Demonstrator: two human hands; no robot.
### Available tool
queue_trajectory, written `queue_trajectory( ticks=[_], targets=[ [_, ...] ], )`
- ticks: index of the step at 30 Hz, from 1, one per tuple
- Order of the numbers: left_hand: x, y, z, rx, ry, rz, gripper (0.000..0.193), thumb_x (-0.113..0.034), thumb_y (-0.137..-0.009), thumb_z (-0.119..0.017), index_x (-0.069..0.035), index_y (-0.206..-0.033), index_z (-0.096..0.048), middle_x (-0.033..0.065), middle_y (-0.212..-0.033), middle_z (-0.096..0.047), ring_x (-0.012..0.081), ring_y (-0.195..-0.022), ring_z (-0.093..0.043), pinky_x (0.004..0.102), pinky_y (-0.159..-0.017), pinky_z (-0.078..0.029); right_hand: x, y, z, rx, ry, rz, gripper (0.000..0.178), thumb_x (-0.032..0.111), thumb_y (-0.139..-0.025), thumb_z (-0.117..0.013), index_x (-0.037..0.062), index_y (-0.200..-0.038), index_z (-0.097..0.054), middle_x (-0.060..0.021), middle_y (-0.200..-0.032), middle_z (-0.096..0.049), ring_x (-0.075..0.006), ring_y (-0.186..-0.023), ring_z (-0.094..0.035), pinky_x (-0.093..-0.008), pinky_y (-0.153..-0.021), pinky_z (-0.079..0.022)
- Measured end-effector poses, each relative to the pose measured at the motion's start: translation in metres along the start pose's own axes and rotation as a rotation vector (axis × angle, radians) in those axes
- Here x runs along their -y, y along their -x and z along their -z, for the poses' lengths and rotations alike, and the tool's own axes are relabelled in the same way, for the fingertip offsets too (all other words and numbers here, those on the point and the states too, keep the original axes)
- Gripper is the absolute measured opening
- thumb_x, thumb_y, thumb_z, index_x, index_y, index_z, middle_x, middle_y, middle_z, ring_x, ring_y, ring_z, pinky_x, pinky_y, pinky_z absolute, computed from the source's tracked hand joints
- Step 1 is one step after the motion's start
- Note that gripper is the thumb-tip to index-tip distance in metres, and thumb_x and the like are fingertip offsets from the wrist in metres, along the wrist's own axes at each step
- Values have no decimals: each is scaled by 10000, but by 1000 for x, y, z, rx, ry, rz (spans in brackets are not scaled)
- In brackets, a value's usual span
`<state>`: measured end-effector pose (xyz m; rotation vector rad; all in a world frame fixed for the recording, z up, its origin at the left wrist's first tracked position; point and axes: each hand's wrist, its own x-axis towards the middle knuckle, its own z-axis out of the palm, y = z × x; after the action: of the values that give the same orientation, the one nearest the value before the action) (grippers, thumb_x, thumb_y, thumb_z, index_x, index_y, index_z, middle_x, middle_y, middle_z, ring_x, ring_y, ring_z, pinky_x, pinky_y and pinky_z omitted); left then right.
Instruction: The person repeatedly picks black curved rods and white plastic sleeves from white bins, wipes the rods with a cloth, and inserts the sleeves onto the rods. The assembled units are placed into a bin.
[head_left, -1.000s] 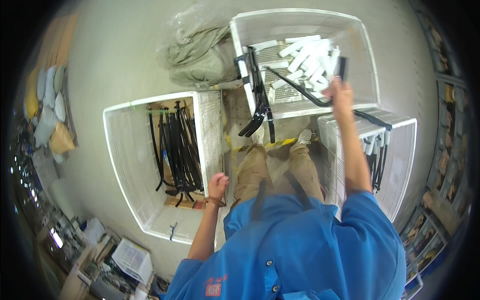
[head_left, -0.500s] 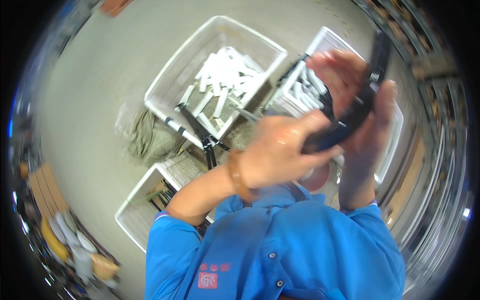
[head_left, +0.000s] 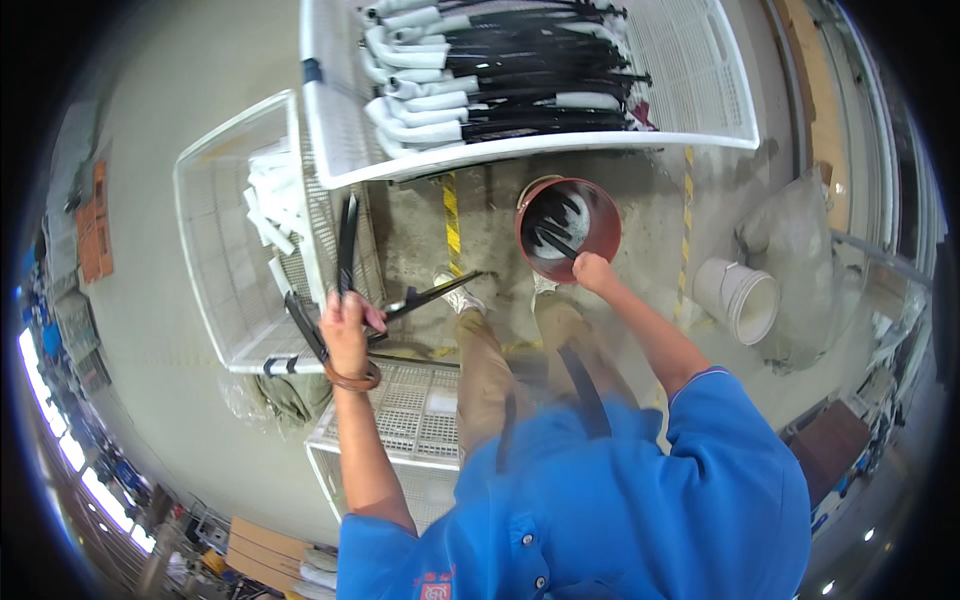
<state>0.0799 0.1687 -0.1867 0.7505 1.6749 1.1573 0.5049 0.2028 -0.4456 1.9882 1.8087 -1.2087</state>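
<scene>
My left hand, with a brown bangle at its wrist, is closed around a long black strip-like piece that points away from me. Black bars spread out beside this hand; I cannot tell whether they join the piece it holds. My right hand is at the near rim of a reddish-brown bucket. Its fingers grip the end of a black piece that reaches down into the bucket. Whitish, foamy-looking stuff and other dark pieces lie inside.
A large white crate ahead holds many black tubes with white angled sleeves. To the left, another crate contains white pieces. A low white crate stands near my legs, and a white bucket lies tipped at right.
My hands have parted from the curved black piece they shared. The left is now at the black bars, the right at the bucket. The view has shifted, showing the crate of tubes.
</scene>
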Motion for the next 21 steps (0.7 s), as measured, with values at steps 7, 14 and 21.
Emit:
queue_trajectory(
  ticks=[7, 14, 21],
  targets=[
    [157, 16, -34, -51, -230, 223, 418, -397, -1021, -422, -63, -775, -467, 23, -573, -470, 106, -500, -447, 244, -459, -345, -81, -129, -125, 203, 468, 133, 370, 174, -885, -502, 133, -1237, -606, -142, -1231, -563, -320, -1177, -527, -443, -972, -422],
    [179, 3, -20, -235, -14, 22, 586, -667, -960, -353, -137, -713, -382, -34, -491, -316, 76, -404, -281, 225, -420, -252, -162, -258, -278, 217, 427, -16, 430, 239, -988, -352, 191, -1404, -445, -152, -1378, -514, -314, -1282, -488, -494, -1053, -378],
    [182, 8, -27, -306, 82, 40, 546, -595, -1000, -351, -121, -753, -462, -26, -533, -325, 80, -407, -269, 238, -429, -226, -126, -242, -219, 354, 197, -134, 514, 268, -879, -546, 46, -1340, -495, -221, -1267, -598, -361, -1143, -602, -450, -959, -487]
  ],
)
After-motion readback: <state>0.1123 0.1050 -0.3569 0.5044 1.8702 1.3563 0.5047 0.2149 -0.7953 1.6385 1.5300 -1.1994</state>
